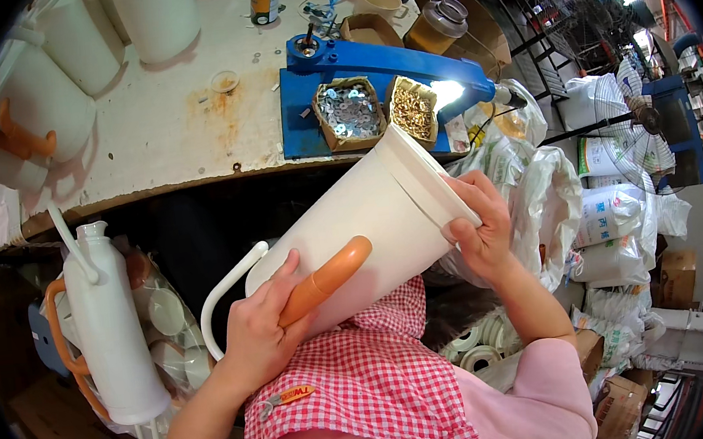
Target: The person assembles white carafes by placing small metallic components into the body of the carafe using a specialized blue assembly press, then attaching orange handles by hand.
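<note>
Here the left hand [265, 334] is wrapped around the orange handle [323, 280] of a white jug [361, 227] lying tilted across the lap; further up, the right hand [478, 228] grips its open rim, below the bench [149, 137] edge.

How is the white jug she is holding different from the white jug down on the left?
The held jug lies tilted across the lap, gripped by the left hand and right hand; the left jug stands upright, untouched. The held jug's wide end faces the bench; the left jug's narrow neck points up. Both are white with an orange handle.
</note>
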Demonstrator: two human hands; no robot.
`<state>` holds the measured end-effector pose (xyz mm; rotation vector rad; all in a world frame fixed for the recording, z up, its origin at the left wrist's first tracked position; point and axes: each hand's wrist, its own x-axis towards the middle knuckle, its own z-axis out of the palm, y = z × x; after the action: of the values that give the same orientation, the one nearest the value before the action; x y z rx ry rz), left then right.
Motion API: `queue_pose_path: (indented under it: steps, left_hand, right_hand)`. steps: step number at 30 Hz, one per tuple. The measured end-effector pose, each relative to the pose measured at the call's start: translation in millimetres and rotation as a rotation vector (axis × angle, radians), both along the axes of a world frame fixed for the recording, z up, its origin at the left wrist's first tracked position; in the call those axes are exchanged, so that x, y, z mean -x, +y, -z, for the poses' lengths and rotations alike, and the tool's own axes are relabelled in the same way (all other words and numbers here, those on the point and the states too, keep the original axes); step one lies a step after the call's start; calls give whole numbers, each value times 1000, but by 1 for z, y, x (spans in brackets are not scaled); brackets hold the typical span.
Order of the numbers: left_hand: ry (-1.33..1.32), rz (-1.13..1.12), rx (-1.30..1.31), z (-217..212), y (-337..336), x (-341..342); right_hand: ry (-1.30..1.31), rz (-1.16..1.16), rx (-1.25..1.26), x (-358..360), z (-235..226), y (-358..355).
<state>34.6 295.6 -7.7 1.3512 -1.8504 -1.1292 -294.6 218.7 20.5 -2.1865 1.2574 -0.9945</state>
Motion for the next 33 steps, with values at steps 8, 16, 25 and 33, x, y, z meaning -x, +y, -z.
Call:
queue_pose_path:
  steps: [8, 16, 25, 33]
  left_hand:
    - [36, -29, 43, 7, 8, -5]
    - [66, 49, 255, 21, 12, -6]
    - [-6, -52, 236, -27, -1, -40]
    - [-1426, -113, 1324, -142, -90, -124]
  right_hand:
    - [35, 160, -134, -23, -3, 19]
    - [-371, 76, -568, 103, 16, -100]
    - [-824, -10, -1023, 13, 31, -92]
    - [-770, 137, -1079, 21, 122, -57]
